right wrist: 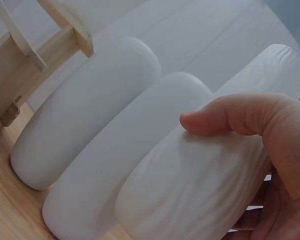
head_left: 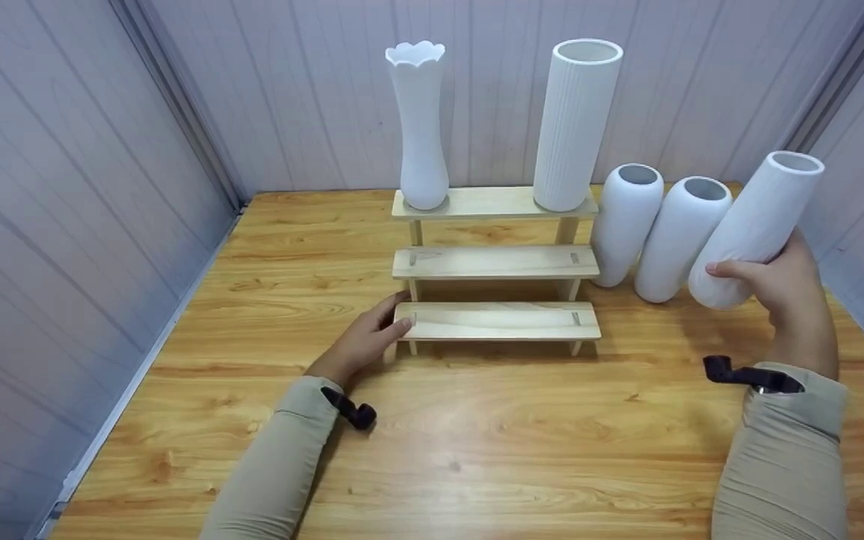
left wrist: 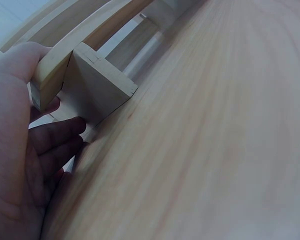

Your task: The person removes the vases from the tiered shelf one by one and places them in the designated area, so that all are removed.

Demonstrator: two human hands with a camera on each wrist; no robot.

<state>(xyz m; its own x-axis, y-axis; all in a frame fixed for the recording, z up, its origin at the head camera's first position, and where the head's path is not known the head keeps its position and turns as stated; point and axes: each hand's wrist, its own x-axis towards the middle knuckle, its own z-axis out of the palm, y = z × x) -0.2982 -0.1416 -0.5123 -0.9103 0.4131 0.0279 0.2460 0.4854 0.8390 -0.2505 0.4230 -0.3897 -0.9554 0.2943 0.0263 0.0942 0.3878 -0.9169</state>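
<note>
Panelled walls (head_left: 488,112) enclose a wood-grain table (head_left: 522,442); stepped stand (head_left: 496,261) at 12 o'clock. Textured vase (head_left: 762,210) tilted at 2; judged risk: a low swing toward 9 could topple two smooth vases (head_left: 631,225) alongside. Right hand (head_left: 788,281) curls round textured vase; left hand (head_left: 363,339) grips stand's bottom tier (head_left: 496,321), 9 o'clock end.

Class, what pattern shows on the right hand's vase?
The vase: wavy lines, clearest in the right wrist view.

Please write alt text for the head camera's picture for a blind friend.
A right hand grips a textured white vase beside two smooth vases; a left hand grips a three-tier wooden stand, its top shelf bearing two more vases.
</note>
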